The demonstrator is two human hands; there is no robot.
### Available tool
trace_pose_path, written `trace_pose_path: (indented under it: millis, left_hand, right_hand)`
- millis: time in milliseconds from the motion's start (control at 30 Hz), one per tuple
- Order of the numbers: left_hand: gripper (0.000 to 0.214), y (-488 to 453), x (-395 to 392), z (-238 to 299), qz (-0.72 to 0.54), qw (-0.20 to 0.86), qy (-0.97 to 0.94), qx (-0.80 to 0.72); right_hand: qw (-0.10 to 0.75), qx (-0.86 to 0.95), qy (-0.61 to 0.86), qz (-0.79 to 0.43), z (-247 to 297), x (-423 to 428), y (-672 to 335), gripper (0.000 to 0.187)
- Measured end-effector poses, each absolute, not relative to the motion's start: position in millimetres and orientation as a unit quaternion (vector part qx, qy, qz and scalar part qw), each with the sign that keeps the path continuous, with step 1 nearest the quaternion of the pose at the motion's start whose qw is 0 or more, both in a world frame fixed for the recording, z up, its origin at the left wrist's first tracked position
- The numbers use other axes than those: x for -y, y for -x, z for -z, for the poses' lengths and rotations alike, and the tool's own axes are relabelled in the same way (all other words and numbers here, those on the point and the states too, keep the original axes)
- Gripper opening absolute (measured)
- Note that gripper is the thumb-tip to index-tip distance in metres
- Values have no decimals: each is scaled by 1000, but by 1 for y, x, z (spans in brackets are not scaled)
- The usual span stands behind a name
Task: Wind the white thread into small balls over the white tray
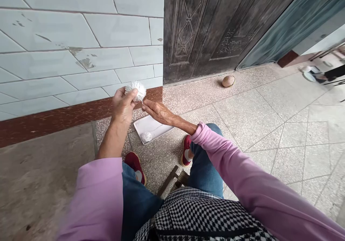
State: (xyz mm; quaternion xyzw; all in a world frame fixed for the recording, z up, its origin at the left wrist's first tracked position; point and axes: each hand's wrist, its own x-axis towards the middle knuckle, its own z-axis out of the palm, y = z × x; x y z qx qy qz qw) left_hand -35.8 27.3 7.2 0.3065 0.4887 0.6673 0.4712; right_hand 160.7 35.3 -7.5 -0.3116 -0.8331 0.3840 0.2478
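A ball of white yarn (137,90) is held up in front of the tiled wall. My left hand (123,102) grips it from the left, the thumb lying across its near side. Close against the ball's lower right, my right hand (159,112) pinches a strand of the white yarn. On the floor beneath lies a shallow white tray (159,129). Inside its near left corner rests a smaller ball of white yarn (146,137), and a thin strand runs across the tray's bottom. My right forearm hides part of the tray's right side.
A dark carved door (205,29) stands ahead, right of the tiled wall (61,32). By its sill sits a round brownish object (228,81). My red shoes (134,163) flank the tray's near side. Part of a wooden stool (168,180) shows between my legs.
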Motion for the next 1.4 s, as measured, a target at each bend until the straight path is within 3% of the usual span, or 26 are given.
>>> trace_pose_path:
  millis: [167,300,467,633,767,1000,1233,1400]
  left_hand:
    - [63,31,-18,-15,-608,427,-393,-542]
    - [60,22,-4,-26,-526,504,-443,-523]
    - [65,13,-5,-29,-499,576,-432,-483]
    - [74,8,-13,-21,-530,596,-413,-440]
    - [87,10,-14,-17,-507,610,-414,-446]
    - [85,20,-11,-15,-423,614,-467,-476]
    - [85,28,-5,-11,-420,602,-483,-477]
    - [79,27,-6,-14,-503,594,-429,-459]
  right_hand:
    - [335,791,317,-402,-33,-54,-176,41]
    - [395,736,343,-429,-37,-81,-181,64]
    - [395,675,366,-504,-24,-98,-178,74]
    - [366,609,381,-591,-19,-100,-176,75]
    - [375,620,390,-568,-19,-100,-181,75]
    - [414,682,382,-467,-29,-93,-192,67]
    - [354,698,370,-500,-14,-90,-178,64]
    - [349,657,389,-543,-4,-89,-172,66]
